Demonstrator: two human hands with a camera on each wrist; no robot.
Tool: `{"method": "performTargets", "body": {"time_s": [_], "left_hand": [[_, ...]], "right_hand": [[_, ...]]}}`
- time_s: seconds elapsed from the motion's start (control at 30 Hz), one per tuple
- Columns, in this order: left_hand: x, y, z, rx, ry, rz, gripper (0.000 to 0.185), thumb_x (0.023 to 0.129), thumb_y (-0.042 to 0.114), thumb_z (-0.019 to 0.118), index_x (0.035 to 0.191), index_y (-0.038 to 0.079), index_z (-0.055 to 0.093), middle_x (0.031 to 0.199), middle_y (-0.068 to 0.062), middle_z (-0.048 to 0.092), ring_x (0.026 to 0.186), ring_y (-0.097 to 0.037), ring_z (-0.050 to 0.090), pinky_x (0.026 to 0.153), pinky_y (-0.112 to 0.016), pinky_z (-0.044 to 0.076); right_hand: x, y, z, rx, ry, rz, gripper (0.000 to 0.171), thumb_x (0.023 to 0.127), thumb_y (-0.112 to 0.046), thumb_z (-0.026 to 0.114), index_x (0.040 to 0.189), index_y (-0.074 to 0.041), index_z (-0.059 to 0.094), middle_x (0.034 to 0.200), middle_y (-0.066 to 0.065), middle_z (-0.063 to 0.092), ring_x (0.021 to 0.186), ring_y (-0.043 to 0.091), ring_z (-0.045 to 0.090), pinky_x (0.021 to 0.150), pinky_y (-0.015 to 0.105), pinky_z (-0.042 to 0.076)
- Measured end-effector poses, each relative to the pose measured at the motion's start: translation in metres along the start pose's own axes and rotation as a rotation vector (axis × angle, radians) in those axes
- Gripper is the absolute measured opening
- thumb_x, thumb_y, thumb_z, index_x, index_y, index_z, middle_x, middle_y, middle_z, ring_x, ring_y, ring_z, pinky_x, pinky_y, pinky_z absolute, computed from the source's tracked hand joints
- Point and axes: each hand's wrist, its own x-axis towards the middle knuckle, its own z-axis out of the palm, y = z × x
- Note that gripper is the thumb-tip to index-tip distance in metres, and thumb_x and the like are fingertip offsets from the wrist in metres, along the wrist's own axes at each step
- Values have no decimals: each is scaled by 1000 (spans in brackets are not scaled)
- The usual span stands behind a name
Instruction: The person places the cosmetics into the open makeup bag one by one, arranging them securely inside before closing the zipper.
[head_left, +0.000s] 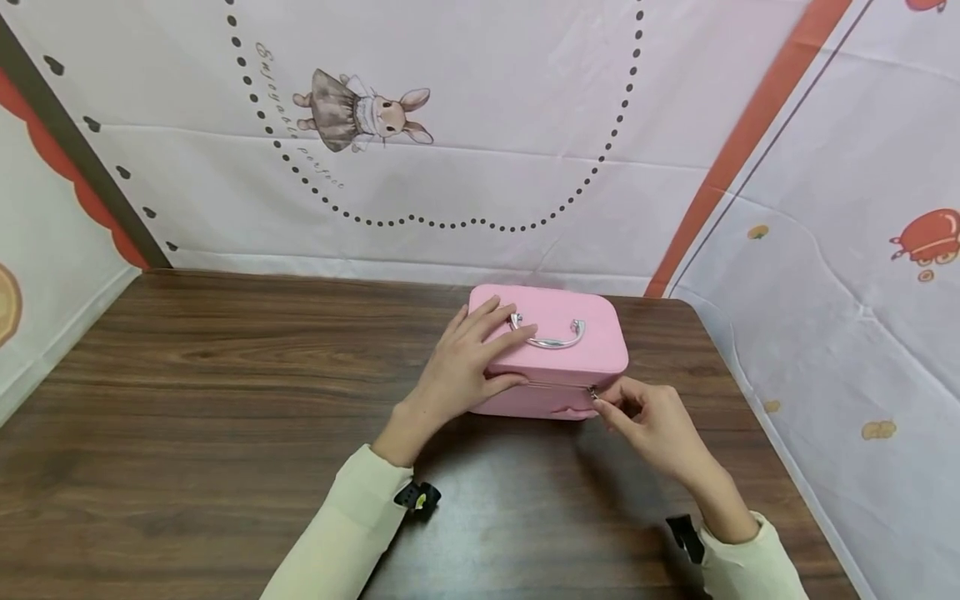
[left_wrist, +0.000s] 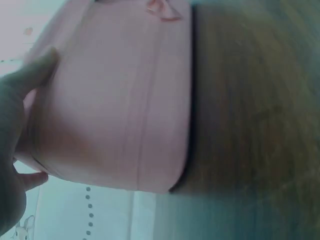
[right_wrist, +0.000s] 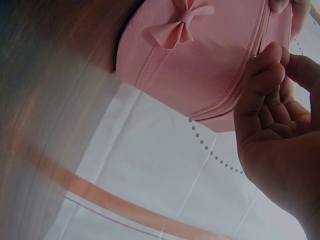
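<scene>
A pink case (head_left: 551,400) with a silver handle (head_left: 558,342) on its lid stands at the back of the table. My left hand (head_left: 468,358) rests on the lid's left part, fingers spread beside and over the handle's left end, thumb along the front edge. In the left wrist view the left thumb (left_wrist: 37,72) lies against the case's front. At the front right corner my right hand (head_left: 660,425) pinches the zipper pull (head_left: 593,392) between thumb and forefinger. A pink bow (right_wrist: 182,22) sits on the case's front below the zipper (right_wrist: 235,97).
The dark wooden table (head_left: 225,400) extends widely to the left and in front of the case. Close behind it hangs a white printed cloth (head_left: 480,183) with a dotted line and a rabbit. Another printed cloth (head_left: 825,333) borders the table's right side.
</scene>
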Motion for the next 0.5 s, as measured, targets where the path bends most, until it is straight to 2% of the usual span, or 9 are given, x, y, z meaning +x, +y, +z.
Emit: {"method": "performTargets", "body": {"time_s": [0.13, 0.33, 0.5], "left_hand": [[-1, -3, 6, -54, 56, 18, 61, 73, 41, 81, 128, 23, 61, 137, -11, 50, 135, -32, 36, 110, -55, 18], [-2, 5, 14, -131, 156, -33, 56, 69, 28, 87, 121, 19, 66, 131, -13, 55, 131, -34, 38, 109, -57, 16], [-3, 10, 16, -128, 194, -67, 55, 67, 23, 88, 118, 18, 68, 129, -12, 56, 129, -33, 41, 107, -59, 20]], "right_hand": [[0, 0, 0, 7, -3, -4, 22, 86, -8, 70, 72, -20, 59, 59, -12, 52, 48, 3, 43, 40, 21, 35], [1, -3, 4, 12, -11, -4, 21, 86, -7, 71, 74, -21, 60, 59, -13, 52, 47, 3, 43, 40, 21, 35], [1, -5, 8, 8, 18, -16, 23, 86, -6, 70, 71, -19, 59, 58, -14, 50, 47, 2, 43, 40, 20, 34]]}}
